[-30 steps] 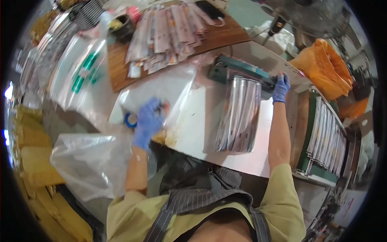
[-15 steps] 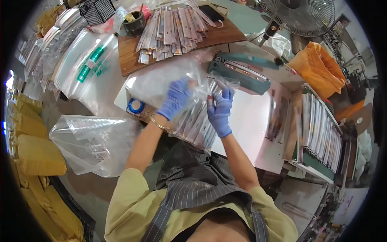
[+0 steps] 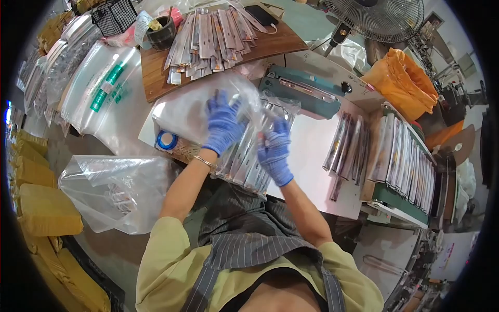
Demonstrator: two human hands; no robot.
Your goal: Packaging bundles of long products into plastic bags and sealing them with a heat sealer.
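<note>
My left hand (image 3: 223,124), in a blue knitted glove, has its fingers spread over a stack of clear plastic bags (image 3: 182,112). To its right is my right hand (image 3: 275,153), gloved alike, at the upper part of a clear bag filled with slim printed packets (image 3: 244,169). Motion smears the right fingers, so their grip on the bag's film cannot be made out. The filled bag lies at the table's near edge, partly hidden by both hands. A blue tape roll (image 3: 167,140) sits left of my left wrist.
Beyond my hands stands a teal bag sealer (image 3: 301,91). More slim packets fan out on a wooden board (image 3: 156,78). Loose packets lie on the white tabletop (image 3: 312,156), beside a full packet rack (image 3: 403,161). A fan (image 3: 374,18) and an orange sack (image 3: 403,80) stand far right.
My left hand has turned, its fingers now spread over the clear bags. My right hand has shifted slightly down and left. The whole view has moved a little.
</note>
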